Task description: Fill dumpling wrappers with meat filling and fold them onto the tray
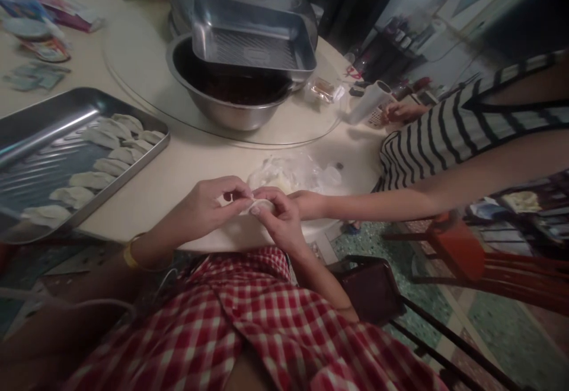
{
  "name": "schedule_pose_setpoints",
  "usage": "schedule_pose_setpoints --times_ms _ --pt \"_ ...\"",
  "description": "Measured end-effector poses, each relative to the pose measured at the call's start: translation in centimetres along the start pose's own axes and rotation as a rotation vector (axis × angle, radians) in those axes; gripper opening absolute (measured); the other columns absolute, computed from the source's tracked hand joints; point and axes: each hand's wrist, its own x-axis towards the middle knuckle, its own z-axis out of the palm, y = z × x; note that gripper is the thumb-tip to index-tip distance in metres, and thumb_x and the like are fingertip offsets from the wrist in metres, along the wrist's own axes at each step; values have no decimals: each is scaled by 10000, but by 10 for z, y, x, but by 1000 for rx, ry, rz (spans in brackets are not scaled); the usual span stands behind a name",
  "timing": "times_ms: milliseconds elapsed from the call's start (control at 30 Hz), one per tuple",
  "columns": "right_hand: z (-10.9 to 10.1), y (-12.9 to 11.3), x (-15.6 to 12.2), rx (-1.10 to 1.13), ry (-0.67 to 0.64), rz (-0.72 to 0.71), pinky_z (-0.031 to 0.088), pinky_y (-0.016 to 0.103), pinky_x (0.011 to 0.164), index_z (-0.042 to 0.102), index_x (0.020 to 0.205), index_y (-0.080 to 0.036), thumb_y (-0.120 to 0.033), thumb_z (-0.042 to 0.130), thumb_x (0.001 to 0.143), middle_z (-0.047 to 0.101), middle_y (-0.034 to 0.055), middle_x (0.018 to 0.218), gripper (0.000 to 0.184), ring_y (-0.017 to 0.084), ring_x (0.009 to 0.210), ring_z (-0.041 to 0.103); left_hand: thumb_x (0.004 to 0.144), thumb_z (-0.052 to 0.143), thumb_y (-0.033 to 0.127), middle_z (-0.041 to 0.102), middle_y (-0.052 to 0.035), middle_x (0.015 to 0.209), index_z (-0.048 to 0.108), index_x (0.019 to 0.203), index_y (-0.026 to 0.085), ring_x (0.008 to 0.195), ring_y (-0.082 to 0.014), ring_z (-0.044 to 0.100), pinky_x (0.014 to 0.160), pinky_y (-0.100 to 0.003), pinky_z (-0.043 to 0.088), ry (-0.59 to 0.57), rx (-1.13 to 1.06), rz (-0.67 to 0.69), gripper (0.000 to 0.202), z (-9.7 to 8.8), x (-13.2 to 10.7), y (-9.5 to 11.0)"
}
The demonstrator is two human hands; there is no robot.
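Over the table's near edge, my left hand [213, 202] pinches one side of a pale dumpling [263, 204] between thumb and fingertips. My right hand [284, 220] grips its other side, thumb pressed on the dough. Fingers cover much of the dumpling, so its filling cannot be seen. Just behind my right hand, a clear plastic bag [306, 172] lies on the table with whitish dough in it. Another person's forearm [368, 205] reaches in from the right; that hand is partly hidden behind mine, near the bag.
Left, a metal tray [26, 133] carries several shaped dumplings [95, 166]. A steel bowl [235, 115] with dark contents stands on the round turntable [146, 98], an empty metal pan [253, 35] resting across it. A person in a striped top [427, 148] stands right, near chairs [457, 249].
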Motion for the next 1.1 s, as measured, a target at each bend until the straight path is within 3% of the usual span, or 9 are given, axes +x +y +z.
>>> schedule_pose_setpoints --times_ms 200,400,533,633,800,967,1100 --pt "6 3 -1 45 67 45 516 347 873 643 773 -243 -428 710 758 677 13 906 197 163 892 638 873 567 414 702 -25 868 700 872 208 810 -163 632 720 -254 487 -17 -79 -6 246 -3 -4 0" --pt "10 5 -1 11 105 24 518 356 888 664 910 -273 -417 666 807 680 15 943 177 161 906 637 870 600 359 675 -17 906 683 962 209 802 -138 611 730 -237 477 47 25 75 194 -1 -13 8" --pt "8 2 -2 -60 87 -71 537 348 865 704 889 -276 -374 646 832 680 34 976 128 170 955 639 895 569 344 682 -17 932 669 990 209 836 -137 624 750 -230 481 91 42 84 193 1 -18 10" --pt "7 -2 -3 -90 112 -126 548 346 841 709 860 -267 -327 633 849 678 44 973 97 170 951 642 886 574 367 698 -22 943 674 993 211 856 -150 633 742 -235 485 129 41 10 214 -1 -19 6" --pt "8 -3 -5 -182 140 -250 560 321 822 686 889 -260 -255 600 879 670 37 949 87 151 943 647 848 599 429 698 -12 889 688 893 220 808 -156 629 670 -235 476 43 -11 -82 232 -4 -15 0" --pt "8 4 -6 -351 163 -467 580 338 818 656 979 -241 -205 544 905 662 41 947 139 158 950 653 852 590 343 680 3 842 661 836 203 778 -135 613 711 -234 460 38 29 5 158 -6 -14 7" --pt "9 7 -6 -463 173 -536 598 333 803 616 1122 -259 -197 531 911 645 62 1032 236 166 988 647 856 564 291 661 9 808 642 797 196 750 -122 595 705 -231 444 71 30 57 136 -4 -12 10"
